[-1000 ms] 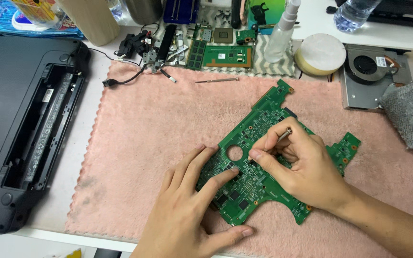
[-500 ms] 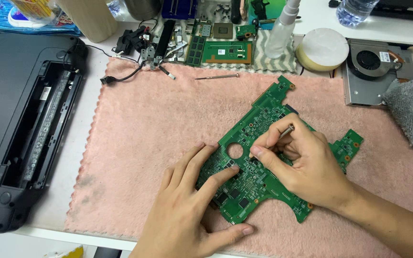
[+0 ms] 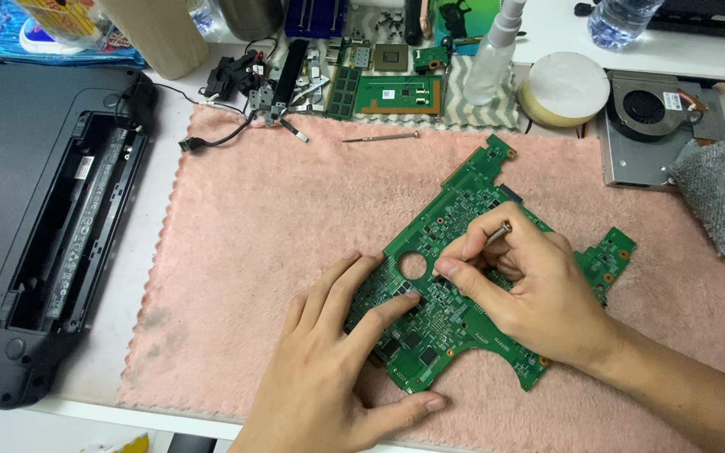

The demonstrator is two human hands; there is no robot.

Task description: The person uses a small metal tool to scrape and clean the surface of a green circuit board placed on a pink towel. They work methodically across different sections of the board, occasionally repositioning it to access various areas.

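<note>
A green circuit board with a round hole lies tilted on a pink towel. My left hand lies flat on the board's near left part, fingers spread, thumb along its lower edge. My right hand pinches a thin metal tool with its tip down on the board beside the hole. The tool's tip is hidden by my fingers.
An open black laptop base sits at the left. A thin screwdriver lies on the towel's far edge. Behind it are small boards, a spray bottle, a tape roll, a cooling fan and a grey cloth.
Both hands stay in place on the board. My right hand's fingers shift slightly around the tool.
</note>
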